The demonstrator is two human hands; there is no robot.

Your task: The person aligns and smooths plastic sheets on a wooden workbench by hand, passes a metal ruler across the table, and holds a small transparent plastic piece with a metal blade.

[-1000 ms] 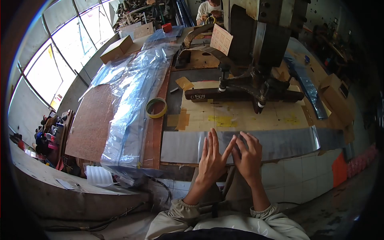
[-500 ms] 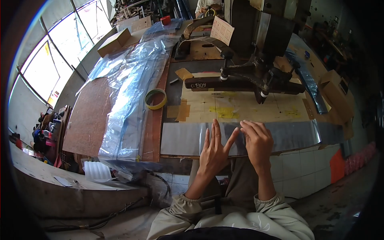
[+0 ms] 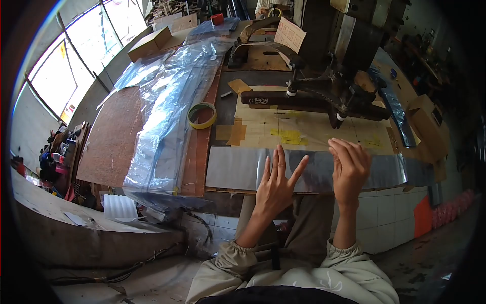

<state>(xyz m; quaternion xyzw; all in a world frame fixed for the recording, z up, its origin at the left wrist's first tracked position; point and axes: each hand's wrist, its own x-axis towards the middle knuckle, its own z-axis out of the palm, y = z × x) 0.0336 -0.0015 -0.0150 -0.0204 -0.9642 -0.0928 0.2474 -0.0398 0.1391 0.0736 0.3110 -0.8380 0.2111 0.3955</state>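
Silvery sheeting (image 3: 233, 167) lies along the near edge of my worktable (image 3: 111, 142), before a pale board (image 3: 257, 133). Over it, my left hand (image 3: 276, 190) is spread, fingers straight, gripping nothing; my right hand (image 3: 350, 169), fingers bunched, has moved rightward, clear of the left, whose fingertips it nearly met one second earlier. Whether the right pinches anything, I cannot tell. A tape roll (image 3: 190, 119) rests farther left.

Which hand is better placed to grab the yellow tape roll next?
Probably the left hand: it's nearer the tape roll and spread open. The right hand is farther away, its fingers bunched together.
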